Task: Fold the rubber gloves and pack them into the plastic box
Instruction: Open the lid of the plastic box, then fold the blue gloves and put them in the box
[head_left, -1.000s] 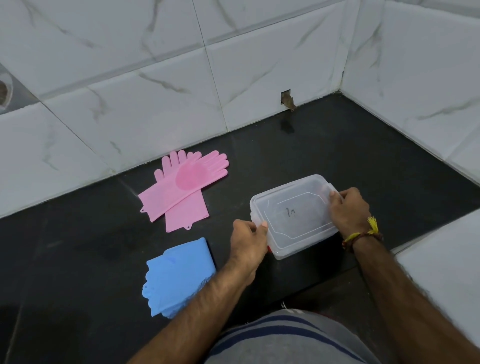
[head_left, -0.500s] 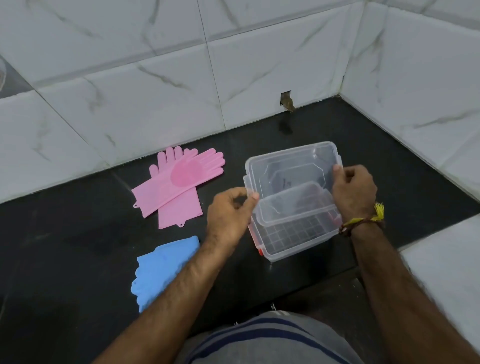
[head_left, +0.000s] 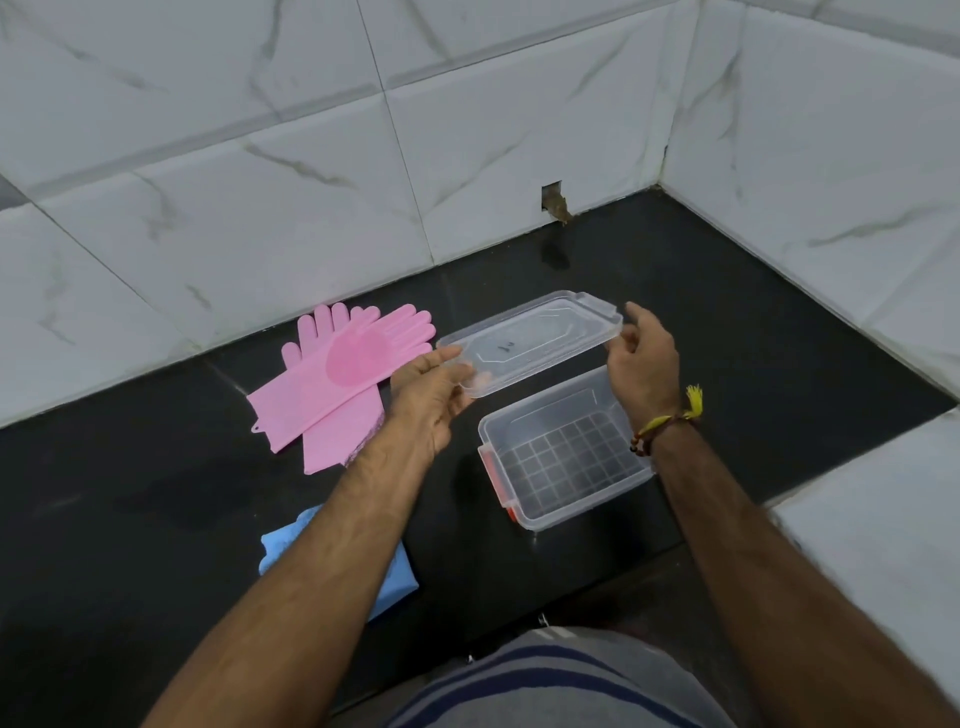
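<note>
Compared with half a second ago, the lid (head_left: 530, 345) is fully off the plastic box (head_left: 566, 457) and raised clear above it; earlier its near edge was still down at the box. It is now tipped nearly flat rather than hinged upright.

Nearest to me, the blue gloves (head_left: 395, 577) lie folded on the black countertop (head_left: 156, 519), partly hidden under my left forearm. Beyond them the plastic box sits open and empty on the countertop, its orange latch on the left end, directly below and between my hands.

My left hand (head_left: 431, 400) pinches the lid's left end between thumb and fingers. My right hand (head_left: 644, 364) grips the lid's right end, so both hands are closed on the lid.

The pink gloves (head_left: 337, 379) lie unfolded, crossed one over the other, just left of my left hand, fingers toward the rear wall edge of the countertop.
</note>
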